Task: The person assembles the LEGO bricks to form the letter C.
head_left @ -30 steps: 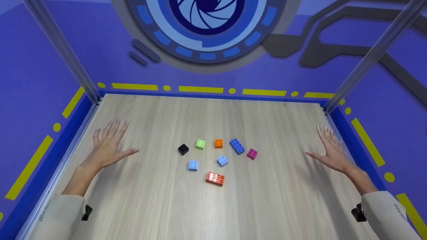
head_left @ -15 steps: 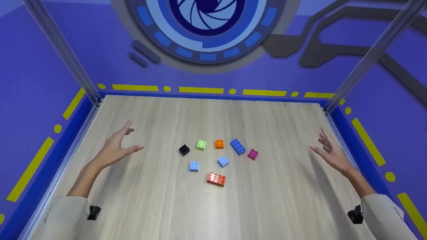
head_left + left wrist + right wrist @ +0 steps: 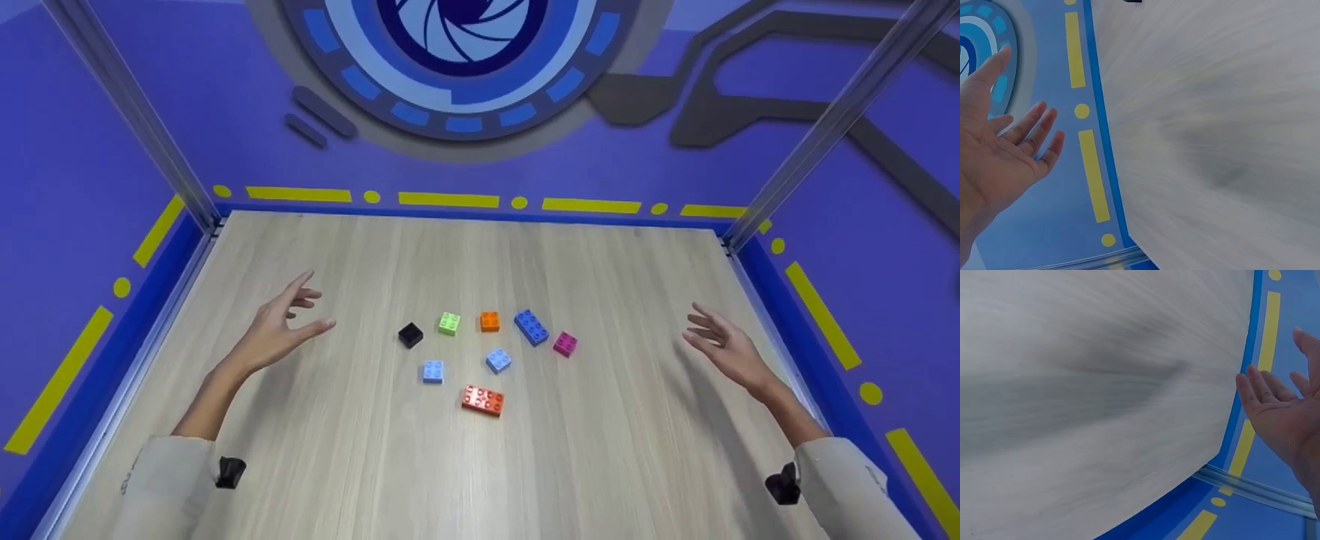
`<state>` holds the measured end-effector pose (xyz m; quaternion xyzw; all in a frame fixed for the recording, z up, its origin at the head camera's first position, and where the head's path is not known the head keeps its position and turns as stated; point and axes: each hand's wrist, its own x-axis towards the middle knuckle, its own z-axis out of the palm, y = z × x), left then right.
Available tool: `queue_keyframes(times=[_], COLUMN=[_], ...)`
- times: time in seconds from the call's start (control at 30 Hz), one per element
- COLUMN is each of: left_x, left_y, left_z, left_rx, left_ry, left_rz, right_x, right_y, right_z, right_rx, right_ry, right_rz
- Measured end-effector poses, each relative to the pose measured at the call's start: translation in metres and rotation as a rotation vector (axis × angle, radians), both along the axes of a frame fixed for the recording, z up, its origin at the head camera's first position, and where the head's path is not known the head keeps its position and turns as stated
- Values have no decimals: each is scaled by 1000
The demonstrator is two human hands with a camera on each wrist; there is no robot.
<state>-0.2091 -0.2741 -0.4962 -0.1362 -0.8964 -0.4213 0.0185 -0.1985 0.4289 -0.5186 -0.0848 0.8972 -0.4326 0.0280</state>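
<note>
My left hand (image 3: 277, 330) hovers over the table's left side, fingers loosely bent, thumb pointing toward the bricks. Nearest to it is a black brick (image 3: 411, 335). My right hand (image 3: 727, 349) hangs above the right side, likewise holding nothing. A magenta brick (image 3: 565, 344) lies closest to that hand. Between the two are a lime green brick (image 3: 449, 323), an orange brick (image 3: 490, 322), a long blue brick (image 3: 531, 327), a light blue brick (image 3: 433, 372), a second light blue brick (image 3: 498, 361) and a long red brick (image 3: 483, 400). Both wrist views show the palms empty.
The bricks lie apart on a wood-grain table (image 3: 360, 465). Blue-purple panels with yellow marks (image 3: 448, 199) wall the back and both sides. Metal posts (image 3: 825, 135) rise at the rear corners. A small black device (image 3: 230, 472) sits at the left cuff.
Both hands have moved inward toward the bricks. They turned from spread, palm-down fingers to a sideways, loosely bent pose. The bricks stay in place.
</note>
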Motion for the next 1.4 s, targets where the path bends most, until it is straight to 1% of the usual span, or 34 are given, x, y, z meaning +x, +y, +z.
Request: queue_keyframes(times=[0.2,0.37,0.47,0.6,0.8,0.93,1.07,1.17,1.27,1.4], left_x=[-6,-3,-2,-5,-7,-4,2,7,12,17], left_y=[17,29,34,42,55,62,68,74,82,94], left_z=[-11,-19,-21,-24,-28,-32,-34,-35,-40,-50], left_rx=[7,-11,-7,-3,-14,-6,-6,-13,-17,0], left_ry=[-11,-20,-29,-43,-57,-79,-107,-126,-130,-129], left_rz=[-47,-73,-83,-104,-158,-182,-195,-200,-216,-268], right_x=[5,8,8,8,8,3,2,5,10,18], right_y=[-6,-14,-22,-33,-52,-69,-86,-97,-105,-117], right_z=[-6,-8,-8,-10,-14,-19,-26,-31,-36,-43], right_rx=[-12,-32,-49,-70,-125,-162,-166,-165,-151,-171], right_ry=[5,3,8,25,-3,-11,-46,-86,-109,-133], right_rz=[8,66,96,139,184,240,297,318,334,355])
